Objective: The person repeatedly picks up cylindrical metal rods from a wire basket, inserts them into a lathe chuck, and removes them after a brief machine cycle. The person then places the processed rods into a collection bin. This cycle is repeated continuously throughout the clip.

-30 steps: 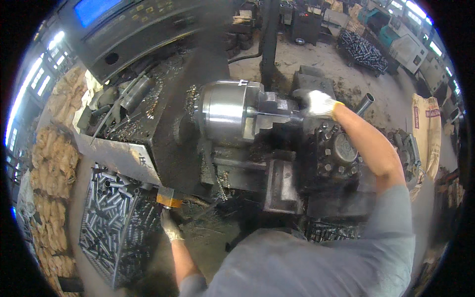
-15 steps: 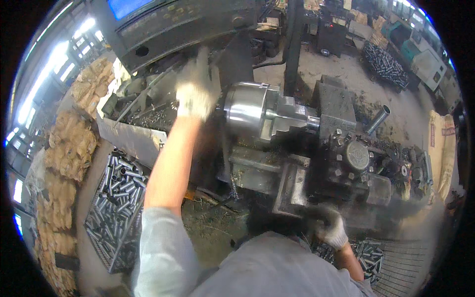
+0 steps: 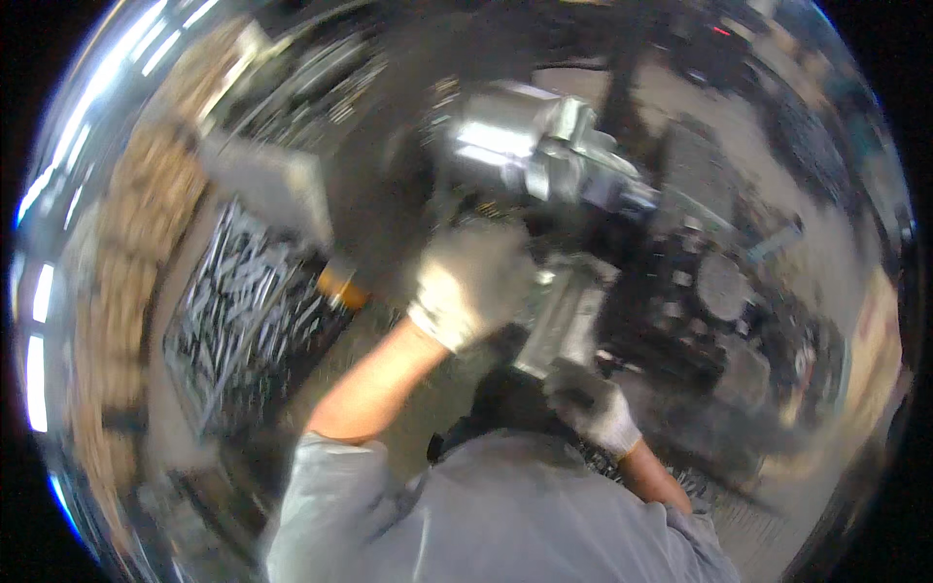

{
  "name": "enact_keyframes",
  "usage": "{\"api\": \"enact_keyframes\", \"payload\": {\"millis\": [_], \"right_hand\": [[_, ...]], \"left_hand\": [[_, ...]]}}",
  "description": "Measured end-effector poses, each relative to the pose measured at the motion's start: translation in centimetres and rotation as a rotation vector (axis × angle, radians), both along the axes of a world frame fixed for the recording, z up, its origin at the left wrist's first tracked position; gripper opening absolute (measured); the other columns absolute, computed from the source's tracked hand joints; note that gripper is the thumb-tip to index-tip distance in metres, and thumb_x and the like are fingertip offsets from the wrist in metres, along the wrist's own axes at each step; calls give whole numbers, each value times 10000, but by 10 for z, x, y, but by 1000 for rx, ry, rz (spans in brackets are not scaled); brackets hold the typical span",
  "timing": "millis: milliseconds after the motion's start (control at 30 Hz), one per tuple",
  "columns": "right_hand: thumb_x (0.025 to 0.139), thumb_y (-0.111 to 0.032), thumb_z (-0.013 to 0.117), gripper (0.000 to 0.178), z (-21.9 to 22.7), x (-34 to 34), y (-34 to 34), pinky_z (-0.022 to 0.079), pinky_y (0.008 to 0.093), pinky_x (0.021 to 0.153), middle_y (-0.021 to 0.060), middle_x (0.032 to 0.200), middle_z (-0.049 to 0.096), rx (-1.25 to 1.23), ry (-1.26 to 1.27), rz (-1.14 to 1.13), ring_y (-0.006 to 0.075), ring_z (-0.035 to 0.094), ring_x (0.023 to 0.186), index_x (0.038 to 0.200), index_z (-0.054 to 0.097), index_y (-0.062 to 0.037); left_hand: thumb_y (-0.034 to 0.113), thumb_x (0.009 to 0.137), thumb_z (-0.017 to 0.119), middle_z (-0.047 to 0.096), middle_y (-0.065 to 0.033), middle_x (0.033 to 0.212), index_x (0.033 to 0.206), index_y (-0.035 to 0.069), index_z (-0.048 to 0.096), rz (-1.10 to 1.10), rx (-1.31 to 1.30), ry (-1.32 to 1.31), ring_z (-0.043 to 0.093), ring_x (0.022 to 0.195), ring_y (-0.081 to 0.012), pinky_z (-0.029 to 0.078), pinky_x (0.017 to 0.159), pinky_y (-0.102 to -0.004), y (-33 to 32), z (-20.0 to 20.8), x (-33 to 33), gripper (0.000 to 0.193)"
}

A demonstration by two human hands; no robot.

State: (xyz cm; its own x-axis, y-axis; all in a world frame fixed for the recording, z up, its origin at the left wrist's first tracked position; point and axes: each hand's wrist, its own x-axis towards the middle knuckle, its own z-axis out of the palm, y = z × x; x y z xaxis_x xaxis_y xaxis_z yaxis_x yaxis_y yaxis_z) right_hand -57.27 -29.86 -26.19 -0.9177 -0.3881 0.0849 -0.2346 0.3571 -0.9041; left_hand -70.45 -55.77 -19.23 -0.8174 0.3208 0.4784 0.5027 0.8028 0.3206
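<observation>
Sleeves: grey work shirt at the bottom edge, both forearms bare past the cuffs.
Right hand: gloved, low at the machine's front, just below the grey block. Fingers curled downward; blur hides whether they grip anything, cannot tell.
Left hand: gloved, raised in front of the lathe body, touching or just beside the grey block's left side. Fingers bent, loosely closed; what they hold, if anything, cannot tell.
Orange knob: just left of the left wrist, at the edge of the dark panel.
Parts bin: left of the left arm, full of short metal rods.
Chuck: bright metal, above the left hand, apart from it.
Carriage: dark, right of the chuck.
Frame: heavily motion-blurred throughout.
</observation>
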Motion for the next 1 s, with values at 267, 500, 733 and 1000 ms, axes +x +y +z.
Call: {"api": "enact_keyframes", "payload": {"millis": [267, 500, 733, 1000], "right_hand": [[863, -8, 712, 238, -11, 1, -111, 567, 328, 915, 124, 1031, 776, 100, -208, 245, 200, 732, 968, 1097, 744, 23], [924, -23, 698, 200, 46, 70, -320, 563, 331, 907, 117, 1080, 774, 38, 313, 512, 186, 718, 967, 1110, 749, 26], [921, 13, 689, 278, 88, 250, -492, 543, 288, 954, 124, 1101, 769, -125, 65, 914, 163, 717, 1023, 1195, 716, 55], [918, -32, 732, 237, 74, 441, -597, 550, 248, 832, 72, 1004, 772, -3, 102, 1594, 83, 679, 906, 1148, 740, 25]], "left_hand": [[331, 969, 574, 723, -134, 1310, 1269, 170, 746, 1119, 133, -1452, 684, 1213, -346, 562, 998, -471, -183, -364, 483, 382], [291, 1043, 476, 665, -230, 1365, 1311, -15, 666, 2110, 671, -1309, 614, 1293, -404, 498, 1063, -478, -108, -426, 926, 449], [156, 1041, 471, 673, -179, 1371, 1312, 87, 706, 2110, 684, -1565, 647, 1266, -363, 517, 1078, -458, 41, -390, 972, 365], [428, 1084, 456, 634, -339, 1330, 1299, -91, 628, 3719, 1064, 800, 623, 1203, -482, 489, 1037, -504, 126, -332, 964, 587]]}}
